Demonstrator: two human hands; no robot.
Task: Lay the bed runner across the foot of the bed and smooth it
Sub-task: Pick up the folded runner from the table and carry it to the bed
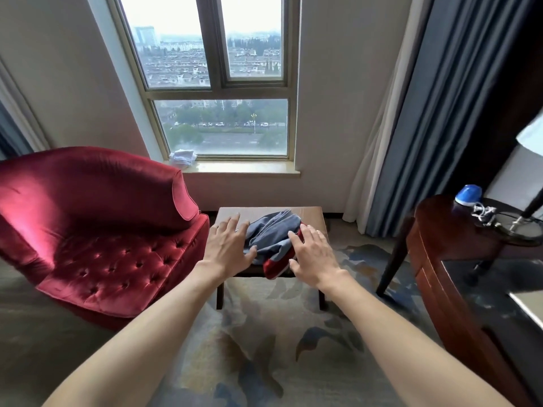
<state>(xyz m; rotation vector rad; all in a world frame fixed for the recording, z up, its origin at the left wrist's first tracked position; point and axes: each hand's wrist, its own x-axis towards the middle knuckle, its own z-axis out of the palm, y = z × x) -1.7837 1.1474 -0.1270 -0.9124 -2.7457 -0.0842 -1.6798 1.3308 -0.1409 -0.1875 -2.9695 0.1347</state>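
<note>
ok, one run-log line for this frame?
stage: pickup | bed runner: bunched on stool | left hand: open, at edge | right hand: open, on it | bed: not visible

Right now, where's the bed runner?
Head view, centre: the bed runner lies bunched on the small wooden table under the window, right of the red armchair, between the left hand and right hand.
</note>
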